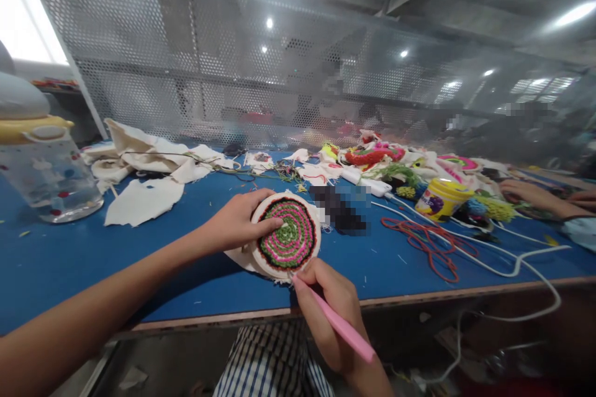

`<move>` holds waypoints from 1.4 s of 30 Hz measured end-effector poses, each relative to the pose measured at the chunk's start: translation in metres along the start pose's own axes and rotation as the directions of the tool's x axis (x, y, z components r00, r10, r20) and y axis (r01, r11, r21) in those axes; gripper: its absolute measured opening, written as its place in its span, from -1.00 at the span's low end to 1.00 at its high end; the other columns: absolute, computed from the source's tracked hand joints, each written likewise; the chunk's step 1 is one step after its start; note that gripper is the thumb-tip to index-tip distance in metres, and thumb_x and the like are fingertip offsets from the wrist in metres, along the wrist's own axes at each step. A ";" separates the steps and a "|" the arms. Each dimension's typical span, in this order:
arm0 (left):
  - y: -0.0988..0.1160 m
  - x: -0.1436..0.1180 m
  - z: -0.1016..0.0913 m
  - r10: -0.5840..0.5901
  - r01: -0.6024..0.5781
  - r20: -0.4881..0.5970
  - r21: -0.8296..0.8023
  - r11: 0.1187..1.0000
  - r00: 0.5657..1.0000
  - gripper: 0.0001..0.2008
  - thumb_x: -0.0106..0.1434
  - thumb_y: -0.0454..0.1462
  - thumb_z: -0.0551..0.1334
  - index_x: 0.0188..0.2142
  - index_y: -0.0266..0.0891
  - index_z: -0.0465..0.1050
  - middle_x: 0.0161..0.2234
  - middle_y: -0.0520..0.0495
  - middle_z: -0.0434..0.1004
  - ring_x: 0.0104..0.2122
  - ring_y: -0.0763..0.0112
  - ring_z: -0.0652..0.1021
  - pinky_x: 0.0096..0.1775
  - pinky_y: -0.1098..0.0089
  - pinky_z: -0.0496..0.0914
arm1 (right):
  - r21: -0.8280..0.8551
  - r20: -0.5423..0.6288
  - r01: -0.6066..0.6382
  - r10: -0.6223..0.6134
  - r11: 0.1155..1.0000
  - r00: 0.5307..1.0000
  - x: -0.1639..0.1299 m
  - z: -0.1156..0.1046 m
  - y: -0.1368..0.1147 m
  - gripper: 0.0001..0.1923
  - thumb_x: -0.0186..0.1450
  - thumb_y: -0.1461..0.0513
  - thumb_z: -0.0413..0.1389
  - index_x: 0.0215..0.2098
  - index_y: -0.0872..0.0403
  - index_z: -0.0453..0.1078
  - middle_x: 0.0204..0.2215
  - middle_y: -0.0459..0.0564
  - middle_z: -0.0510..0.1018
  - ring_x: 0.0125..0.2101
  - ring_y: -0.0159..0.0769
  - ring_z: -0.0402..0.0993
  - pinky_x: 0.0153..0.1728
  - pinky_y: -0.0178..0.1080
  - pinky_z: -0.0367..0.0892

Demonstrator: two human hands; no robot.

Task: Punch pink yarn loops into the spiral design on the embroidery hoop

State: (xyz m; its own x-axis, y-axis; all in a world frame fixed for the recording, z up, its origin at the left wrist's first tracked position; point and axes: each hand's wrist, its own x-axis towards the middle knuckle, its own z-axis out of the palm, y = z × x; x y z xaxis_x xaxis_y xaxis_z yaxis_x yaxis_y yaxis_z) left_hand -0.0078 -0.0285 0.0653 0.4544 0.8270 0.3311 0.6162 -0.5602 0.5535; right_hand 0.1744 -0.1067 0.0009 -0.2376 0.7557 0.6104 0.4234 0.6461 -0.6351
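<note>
At the center of the frame, the left hand grips a round hoop by its left rim, thumb lying across the stitched face, holding it tilted up off the blue table. The hoop carries concentric rings of green, pink and black yarn, with loose white cloth hanging beneath it. The right hand is clenched around a pink punch needle, pen-fashion. The needle's long axis runs from lower right up to upper left, and its tip meets the hoop's bottom edge, so the hoop lies just above and left of the right hand's grip. Both hands are at the hoop, the left on it, the right reaching it only through the tool.

At upper left lie cloth scraps and a clear bottle. To the right sit red cord, a yellow tub, yarn heaps and a white cable. Another person's hand rests at the far right.
</note>
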 end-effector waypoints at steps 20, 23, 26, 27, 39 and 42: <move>0.000 0.000 0.001 -0.026 0.027 -0.029 0.020 0.999 0.999 -0.70 0.15 -0.13 0.15 -0.21 -0.29 0.37 -0.32 -0.09 0.51 -0.33 0.26 0.49 -0.28 0.33 0.34 | 0.157 -0.094 -0.014 0.029 0.988 0.995 -0.008 0.002 0.007 -0.78 0.24 0.33 -0.03 -0.56 0.07 0.12 -0.63 -0.18 0.20 -0.59 -0.46 0.15 -0.55 -0.36 0.07; -0.002 0.001 0.002 -0.043 0.044 -0.041 0.006 0.999 0.998 -0.70 0.14 -0.13 0.14 -0.22 -0.29 0.38 -0.30 -0.09 0.52 -0.32 0.26 0.49 -0.26 0.33 0.34 | 0.084 -0.051 -0.005 0.009 0.996 0.999 -0.004 0.001 0.002 -0.80 0.26 0.32 -0.06 -0.53 0.07 0.14 -0.61 -0.17 0.21 -0.59 -0.46 0.15 -0.55 -0.38 0.08; -0.006 0.001 0.004 -0.038 0.038 -0.012 -0.009 0.999 0.999 -0.68 0.13 -0.11 0.13 -0.21 -0.29 0.38 -0.29 -0.10 0.52 -0.31 0.25 0.50 -0.26 0.34 0.35 | 0.014 0.008 0.020 -0.020 1.000 1.000 -0.001 0.001 -0.001 -0.81 0.28 0.32 -0.07 -0.51 0.07 0.14 -0.59 -0.15 0.24 -0.57 -0.45 0.19 -0.52 -0.38 0.12; -0.007 0.002 0.005 -0.040 0.040 0.000 -0.018 0.999 0.999 -0.67 0.14 -0.11 0.13 -0.20 -0.29 0.38 -0.29 -0.10 0.52 -0.30 0.25 0.50 -0.26 0.34 0.36 | -0.018 0.028 0.045 -0.044 0.999 0.999 0.001 0.002 -0.002 -0.82 0.28 0.33 -0.08 -0.49 0.07 0.15 -0.56 -0.13 0.27 -0.54 -0.43 0.22 -0.50 -0.38 0.14; -0.012 0.004 0.006 -0.033 0.035 0.021 -0.064 0.997 0.999 -0.65 0.14 -0.11 0.13 -0.18 -0.33 0.37 -0.24 -0.14 0.51 -0.25 0.22 0.49 -0.21 0.32 0.36 | -0.017 -0.109 0.037 -0.039 0.999 0.993 -0.004 0.008 0.000 -0.79 0.25 0.34 -0.06 -0.54 0.07 0.11 -0.62 -0.17 0.18 -0.59 -0.45 0.15 -0.54 -0.37 0.07; -0.011 0.004 0.006 -0.044 0.045 0.017 -0.063 0.997 0.999 -0.65 0.13 -0.11 0.13 -0.17 -0.31 0.37 -0.24 -0.13 0.51 -0.26 0.23 0.49 -0.20 0.32 0.35 | 0.081 -0.140 0.001 0.010 0.997 0.990 -0.009 0.007 0.002 -0.77 0.25 0.34 -0.06 -0.56 0.07 0.08 -0.62 -0.19 0.16 -0.60 -0.46 0.13 -0.55 -0.36 0.05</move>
State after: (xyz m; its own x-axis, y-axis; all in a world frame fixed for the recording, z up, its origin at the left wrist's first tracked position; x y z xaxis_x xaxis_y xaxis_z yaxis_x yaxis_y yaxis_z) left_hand -0.0085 -0.0193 0.0556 0.4377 0.8499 0.2934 0.5946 -0.5184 0.6147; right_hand 0.1718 -0.1115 -0.0095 -0.1085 0.7396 0.6642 0.3511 0.6536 -0.6704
